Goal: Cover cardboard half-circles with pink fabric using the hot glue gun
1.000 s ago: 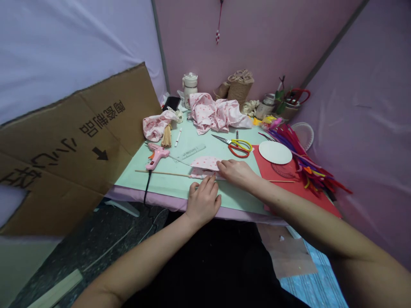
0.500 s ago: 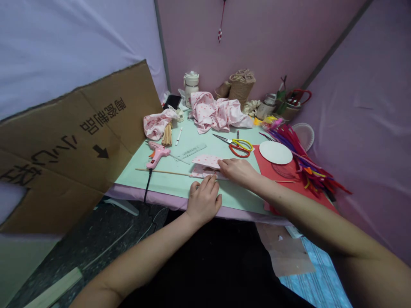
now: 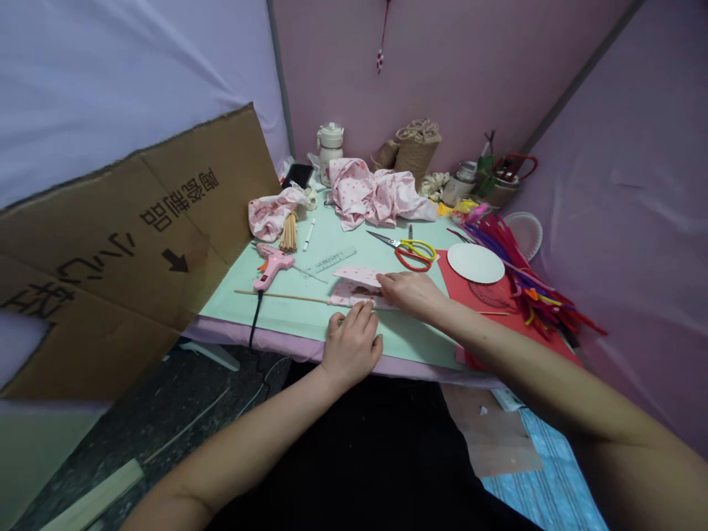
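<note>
A pink polka-dot piece of fabric (image 3: 357, 276) lies folded near the front of the table, its upper layer raised and a dark gap showing beneath. My right hand (image 3: 412, 292) pinches the right side of that raised layer between thumb and fingers. My left hand (image 3: 352, 341) presses its closed fingertips onto the near edge of the fabric, holding it down. A thin wooden stick (image 3: 282, 296) runs into the fabric from the left; its middle is hidden by cloth and hands. Just left of the fabric sits a pink glue gun (image 3: 272, 267).
Behind the hands lie scissors (image 3: 409, 249), a clear ruler (image 3: 332, 261) and crumpled polka-dot cloth (image 3: 370, 193). To the right are red paper (image 3: 450, 289), a white paper plate (image 3: 476, 263) and pipe cleaners (image 3: 503, 247). Large cardboard (image 3: 138, 236) stands left.
The raised fabric layer has shifted slightly, and the gap under it looks a little wider. Both hands stay in nearly the same place.
</note>
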Demonstrator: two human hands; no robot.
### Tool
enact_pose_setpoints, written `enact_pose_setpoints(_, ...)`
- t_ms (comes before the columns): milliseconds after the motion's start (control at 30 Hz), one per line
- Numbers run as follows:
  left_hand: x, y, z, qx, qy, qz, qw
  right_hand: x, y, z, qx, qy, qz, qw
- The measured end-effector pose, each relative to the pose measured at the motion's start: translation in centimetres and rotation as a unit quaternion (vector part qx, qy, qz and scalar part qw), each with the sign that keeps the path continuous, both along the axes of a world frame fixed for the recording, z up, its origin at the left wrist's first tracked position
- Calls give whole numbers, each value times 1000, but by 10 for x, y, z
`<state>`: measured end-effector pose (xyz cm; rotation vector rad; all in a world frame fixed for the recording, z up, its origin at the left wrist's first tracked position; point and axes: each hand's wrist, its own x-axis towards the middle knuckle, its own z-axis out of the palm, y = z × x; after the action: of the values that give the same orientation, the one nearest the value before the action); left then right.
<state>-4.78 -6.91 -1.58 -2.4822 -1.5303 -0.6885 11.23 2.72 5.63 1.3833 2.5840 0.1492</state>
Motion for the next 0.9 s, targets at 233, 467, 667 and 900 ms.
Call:
enact_pose_setpoints(233, 0, -1, 0, -2, -6, -3, 1000, 8, 1, 3, 11, 41, -32, 999)
enact_pose_setpoints(467, -8, 6, 6, -41, -81, -40, 995, 18, -2, -4, -39, 145, 3, 989)
enact_pose_setpoints(667, -19, 16, 16, 14, -175, -66, 982, 31, 14, -2, -107, 225, 31, 968)
enact_pose_setpoints(900, -27, 26, 22, 24, -131, -44, 990, 14, 35, -21, -139, 273, 41, 951)
